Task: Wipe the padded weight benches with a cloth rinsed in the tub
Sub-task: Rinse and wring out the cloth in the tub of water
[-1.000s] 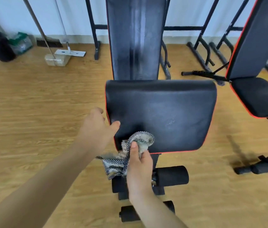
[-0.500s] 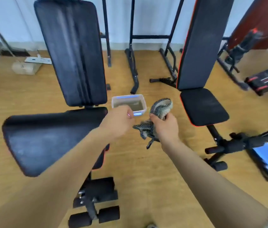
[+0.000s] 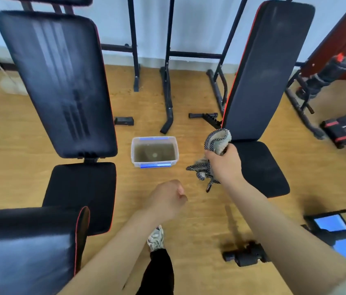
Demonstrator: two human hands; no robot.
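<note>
at your far left, the padded end of the nearest bench (image 3: 25, 248) fills the lower corner, black with a red edge. past it stands the left bench (image 3: 57, 81), backrest tilted up, seat below it, pale streaks down the pad. just right of that seat the tub (image 3: 154, 138) sits on the wooden floor (image 3: 8, 145), clear plastic with blue clips, holding murky brownish water. your left hand (image 3: 166, 199) hangs in front of the tub and apart from it, fingers curled into a fist, holding nothing and touching nothing. below it your shoe (image 3: 156, 239) shows on the floor. your right hand (image 3: 225, 165) is up to the right of the tub, not over the water, fingers wrapped tight round the cloth (image 3: 217, 140). the cloth is bunched; one wad sticks up above your fist and checked ends dangle below it. behind that hand is the right bench (image 3: 267, 71), backrest raised, red trim down its left edge, with the hand in front of the seat's near corner.
</note>
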